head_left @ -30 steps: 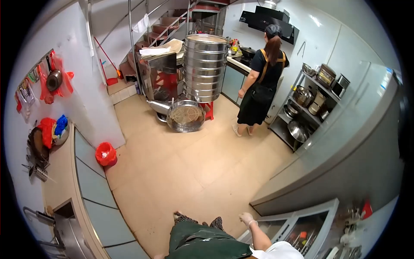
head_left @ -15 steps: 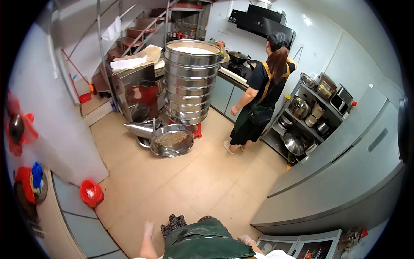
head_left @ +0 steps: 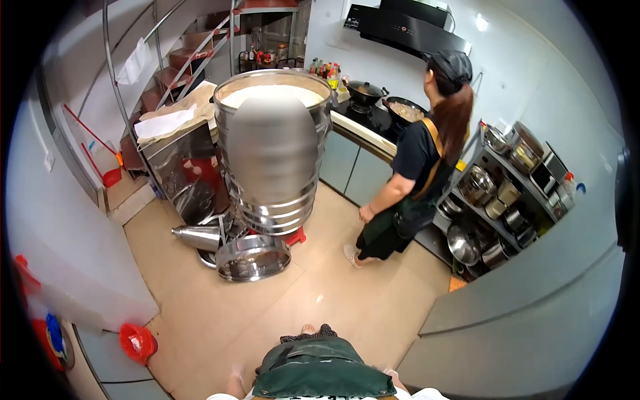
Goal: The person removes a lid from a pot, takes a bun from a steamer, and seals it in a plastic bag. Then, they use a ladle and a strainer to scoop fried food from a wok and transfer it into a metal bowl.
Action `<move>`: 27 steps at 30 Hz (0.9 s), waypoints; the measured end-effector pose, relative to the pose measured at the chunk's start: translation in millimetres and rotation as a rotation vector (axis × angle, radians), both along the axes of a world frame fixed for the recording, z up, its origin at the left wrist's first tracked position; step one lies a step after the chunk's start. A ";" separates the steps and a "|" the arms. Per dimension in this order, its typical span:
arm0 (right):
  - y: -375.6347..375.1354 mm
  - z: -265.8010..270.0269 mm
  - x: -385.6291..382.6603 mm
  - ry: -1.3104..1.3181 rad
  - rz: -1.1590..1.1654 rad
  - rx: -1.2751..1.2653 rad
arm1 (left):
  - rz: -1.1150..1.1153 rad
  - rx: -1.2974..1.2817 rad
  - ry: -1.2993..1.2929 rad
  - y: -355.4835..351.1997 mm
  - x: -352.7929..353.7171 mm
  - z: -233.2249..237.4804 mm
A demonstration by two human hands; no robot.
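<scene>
My left hand [head_left: 237, 377] hangs low at the bottom of the view, beside the dark green apron [head_left: 320, 370] I wear. It is smeared by motion, so its fingers cannot be made out. On the apron's other side, only a small part of my right hand [head_left: 392, 377] shows; its fingers are hidden. Neither hand visibly touches anything. Ahead of me stands a tall stack of metal steamer tiers [head_left: 277, 217], with a pale, white-looking layer in its top and a blurred patch over its front. A round perforated steamer tray [head_left: 253, 259] leans at its foot.
A person [head_left: 417, 167] in dark clothes stands at the stove [head_left: 373, 117], near a wok of food [head_left: 404, 110]. To the right are a pot shelf [head_left: 500, 190] and a large grey cabinet [head_left: 507, 333]. A red-lined bin [head_left: 138, 343] sits at left; metal stairs [head_left: 177, 73] rise behind.
My view has moved forward, so the steamer stack and the person look nearer. Both my hands show less than before, and the wok's contents have come into view.
</scene>
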State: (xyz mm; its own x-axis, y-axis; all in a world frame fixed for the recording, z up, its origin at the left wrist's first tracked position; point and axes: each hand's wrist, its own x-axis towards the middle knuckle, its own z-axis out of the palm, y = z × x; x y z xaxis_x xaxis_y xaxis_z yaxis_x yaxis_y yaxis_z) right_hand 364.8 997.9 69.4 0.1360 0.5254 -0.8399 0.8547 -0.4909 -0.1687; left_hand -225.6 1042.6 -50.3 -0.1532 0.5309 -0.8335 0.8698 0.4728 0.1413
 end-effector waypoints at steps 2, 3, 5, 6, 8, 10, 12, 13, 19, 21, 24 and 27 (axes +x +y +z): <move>110.1 -34.5 15.2 -0.016 -0.105 -0.138 | 0.453 -0.146 -0.124 5.4 17.0 -6.1; 134.2 -66.2 31.9 -0.119 -0.100 0.228 | 0.678 -0.234 -0.183 -0.5 27.5 -4.0; 236.4 -58.6 34.0 -0.095 0.071 0.370 | 0.843 -0.259 -0.227 13.0 39.0 5.5; 283.9 -28.8 24.3 -0.060 -0.028 0.445 | 0.863 -0.236 -0.245 28.9 42.0 6.3; 379.7 13.1 2.5 -0.003 -0.052 0.510 | 0.874 -0.175 -0.268 67.9 45.6 12.7; 453.6 48.6 -23.0 0.052 -0.085 0.612 | 0.845 -0.059 -0.303 122.6 45.6 11.9; 515.7 55.4 -41.4 0.157 -0.153 0.683 | 0.800 0.059 -0.328 185.3 42.0 10.7; 538.6 44.2 -46.2 0.272 -0.202 0.728 | 0.780 0.118 -0.341 217.7 40.2 9.2; 645.4 73.1 -74.5 0.436 -0.268 0.660 | 0.849 0.354 -0.390 425.6 44.0 62.4; 676.7 81.4 -76.8 0.462 -0.362 0.650 | 0.894 0.417 -0.403 477.2 40.8 58.1; 715.4 84.4 -71.9 0.582 -0.496 0.645 | 0.983 0.458 -0.434 531.8 31.5 47.6; 747.6 87.9 -67.2 0.617 -0.530 0.660 | 1.108 0.462 -0.583 565.7 27.2 67.1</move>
State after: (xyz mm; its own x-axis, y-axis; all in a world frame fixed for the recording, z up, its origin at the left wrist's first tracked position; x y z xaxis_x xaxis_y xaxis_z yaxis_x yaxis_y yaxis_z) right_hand 297.5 1745.5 157.3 0.1285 0.9028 -0.4104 0.2313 -0.4297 -0.8729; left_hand -198.4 1608.4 16.9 -0.3691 0.6079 -0.7030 -0.1823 0.6943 0.6962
